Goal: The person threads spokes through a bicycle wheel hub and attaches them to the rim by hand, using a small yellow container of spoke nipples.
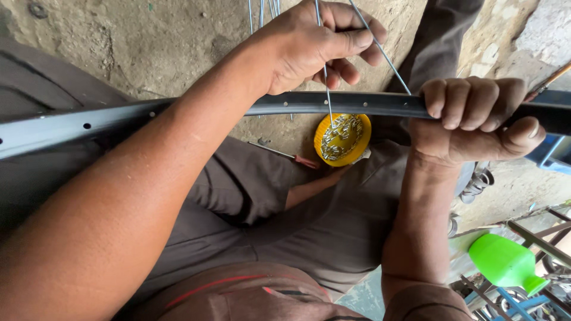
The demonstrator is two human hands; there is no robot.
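Observation:
A dark metal wheel rim (345, 104) with drilled holes runs across the view from left to right. My right hand (476, 119) is wrapped around the rim at the right. Above the rim, my left hand (315, 44) pinches a thin steel spoke (326, 83) that passes down through the rim. A second spoke (386, 59) slants beside my fingers. Below the rim, a yellow round lid (343, 139) full of small metal nipples lies on the ground by my legs.
A screwdriver with a red handle (291, 156) lies on the dirt floor next to the lid. More spokes (264, 12) show at the top. A green plastic container (505, 261) and a metal frame (541, 238) are at the lower right.

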